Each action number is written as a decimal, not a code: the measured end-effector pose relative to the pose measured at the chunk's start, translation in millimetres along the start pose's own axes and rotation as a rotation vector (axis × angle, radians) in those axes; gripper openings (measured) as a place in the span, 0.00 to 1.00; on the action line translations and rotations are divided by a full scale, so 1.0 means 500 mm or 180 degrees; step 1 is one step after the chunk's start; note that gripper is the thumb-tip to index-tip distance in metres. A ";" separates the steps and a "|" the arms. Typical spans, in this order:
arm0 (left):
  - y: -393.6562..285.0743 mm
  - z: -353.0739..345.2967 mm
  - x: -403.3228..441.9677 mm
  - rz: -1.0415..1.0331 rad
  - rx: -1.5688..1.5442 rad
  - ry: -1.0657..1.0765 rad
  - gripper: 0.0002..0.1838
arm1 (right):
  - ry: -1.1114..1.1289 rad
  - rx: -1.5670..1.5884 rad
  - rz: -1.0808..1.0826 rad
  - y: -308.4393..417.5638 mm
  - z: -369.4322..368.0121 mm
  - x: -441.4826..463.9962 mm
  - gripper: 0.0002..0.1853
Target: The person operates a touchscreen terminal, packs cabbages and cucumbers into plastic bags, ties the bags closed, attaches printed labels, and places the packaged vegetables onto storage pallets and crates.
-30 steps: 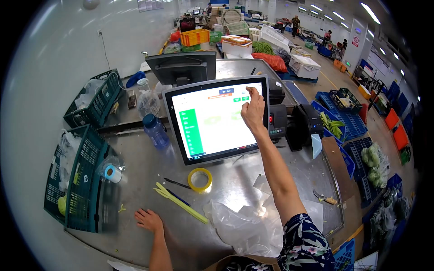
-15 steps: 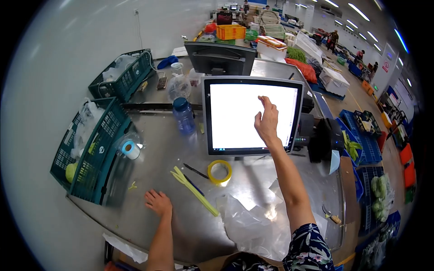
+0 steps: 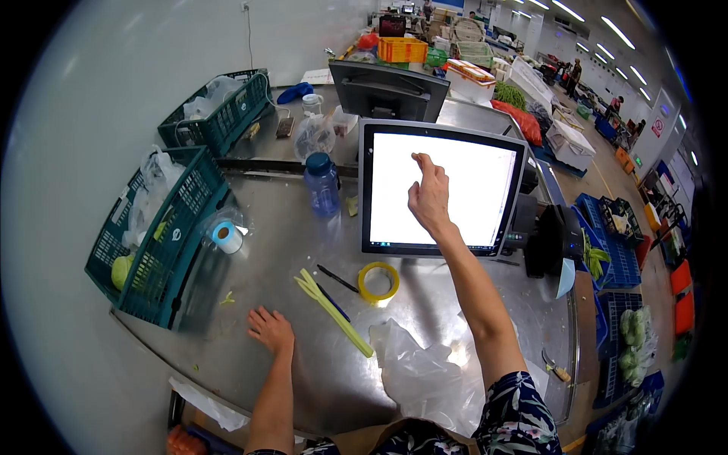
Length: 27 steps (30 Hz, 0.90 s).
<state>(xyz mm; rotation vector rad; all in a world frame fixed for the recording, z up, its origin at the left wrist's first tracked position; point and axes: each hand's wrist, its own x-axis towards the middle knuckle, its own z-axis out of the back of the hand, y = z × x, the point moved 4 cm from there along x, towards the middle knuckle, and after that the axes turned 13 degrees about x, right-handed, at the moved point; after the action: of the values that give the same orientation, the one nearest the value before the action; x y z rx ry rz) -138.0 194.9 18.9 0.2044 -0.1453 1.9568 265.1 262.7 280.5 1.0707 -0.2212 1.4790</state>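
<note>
My right hand (image 3: 431,194) is raised in front of the monitor (image 3: 455,227), its index finger extended near the upper left of a mostly blank white screen. It holds nothing. My left hand (image 3: 272,331) lies on the metal table (image 3: 227,364) with its fingers spread and nothing in it. Right of it are a green stalk (image 3: 337,318), a dark pen (image 3: 337,278) and a yellow tape roll (image 3: 378,281). A clear plastic bag (image 3: 425,371) lies crumpled at the table's front.
Green crates (image 3: 163,243) with plastic bags stand at the left, beside a label roll (image 3: 227,236). A blue bottle (image 3: 322,186) stands left of the monitor. A curved knife (image 3: 557,367) lies at the right edge. Behind the monitor is a second screen (image 3: 390,89).
The view has shifted, so the table things sit further right. The screen's green panels have given way to blank white. My right hand has moved left across the screen; my left hand stays flat.
</note>
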 end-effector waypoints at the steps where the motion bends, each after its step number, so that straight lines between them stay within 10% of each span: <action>1: 0.000 0.000 0.000 -0.0002 -0.0006 -0.0024 0.23 | 0.0023 -0.0019 -0.0012 0.001 -0.006 0.003 0.31; 27: -0.002 0.004 0.001 0.0035 -0.0079 -0.0020 0.23 | 0.0156 0.0069 -0.0295 -0.004 -0.009 -0.049 0.33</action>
<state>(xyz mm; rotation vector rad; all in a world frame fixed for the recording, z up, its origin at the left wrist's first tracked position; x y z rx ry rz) -137.2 195.1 20.9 0.1939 -0.1752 1.9645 260.7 249.3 259.9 1.0470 -0.1196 1.4254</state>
